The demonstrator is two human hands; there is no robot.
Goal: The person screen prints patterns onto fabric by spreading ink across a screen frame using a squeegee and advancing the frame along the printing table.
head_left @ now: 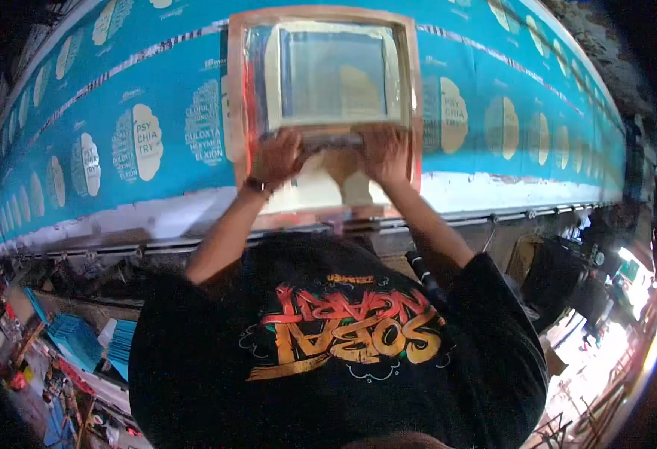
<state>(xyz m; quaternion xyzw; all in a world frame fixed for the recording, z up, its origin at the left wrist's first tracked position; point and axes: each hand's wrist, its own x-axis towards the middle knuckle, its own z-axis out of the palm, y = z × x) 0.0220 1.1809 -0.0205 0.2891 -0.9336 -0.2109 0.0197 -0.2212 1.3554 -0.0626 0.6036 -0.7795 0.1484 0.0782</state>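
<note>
A wooden-edged printing screen (pixel 321 13) lies flat on blue printed sheeting (pixel 175 82). Across its mesh runs a squeegee (pixel 330 133), slightly blurred. My left hand (pixel 277 159), with a dark band at the wrist, is closed on the squeegee's left end. At the other end my right hand (pixel 386 153) has its fingers wrapped over the bar. Pale cream ink (pixel 310 191) shows on the near part of the screen, below the bar. Beyond the bar, the mesh looks translucent, with a pale shape under it. Both thumbs are hard to make out.
Rows of cream cloud-shaped prints (pixel 147 142) with lettering run along the sheeting on both sides. A metal rail (pixel 119 254) follows the table's near edge. Stacked blue pieces (pixel 74 340) lie at lower left among clutter. Dark equipment (pixel 545 273) stands at right.
</note>
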